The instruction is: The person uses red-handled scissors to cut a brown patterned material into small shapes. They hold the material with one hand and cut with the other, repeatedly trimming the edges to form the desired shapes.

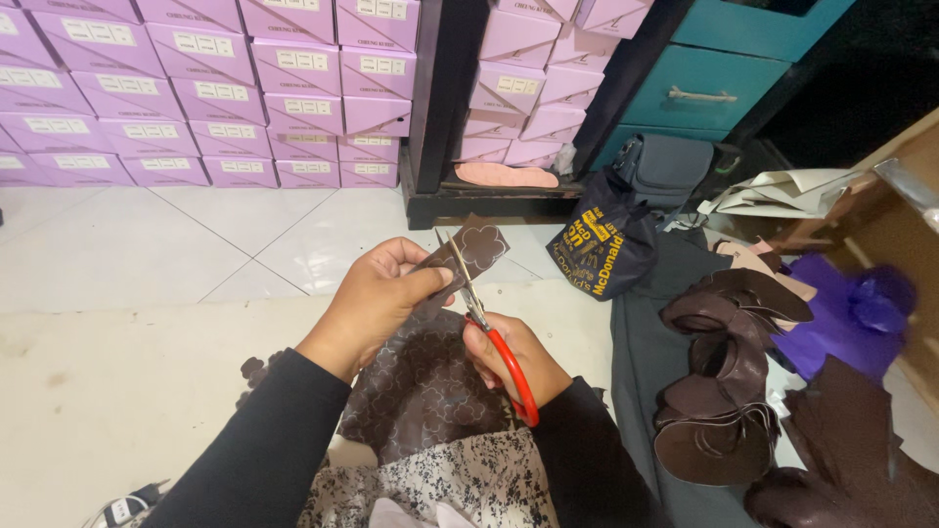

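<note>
My left hand (377,298) pinches the upper end of a dark brown patterned sheet (425,386) that drapes down onto my lap. A flower-shaped end of that sheet (481,242) sticks up beyond my fingers. My right hand (514,357) grips red-handled scissors (489,337), whose blades are partly closed across the sheet just right of my left thumb. Both arms wear black sleeves.
Stacked lilac shoe boxes (196,88) line the wall ahead. A dark bag with yellow print (599,249) leans by a black shelf. To the right lie a pile of brown cut leather pieces (719,381), purple material (841,313) and a teal drawer unit (699,93).
</note>
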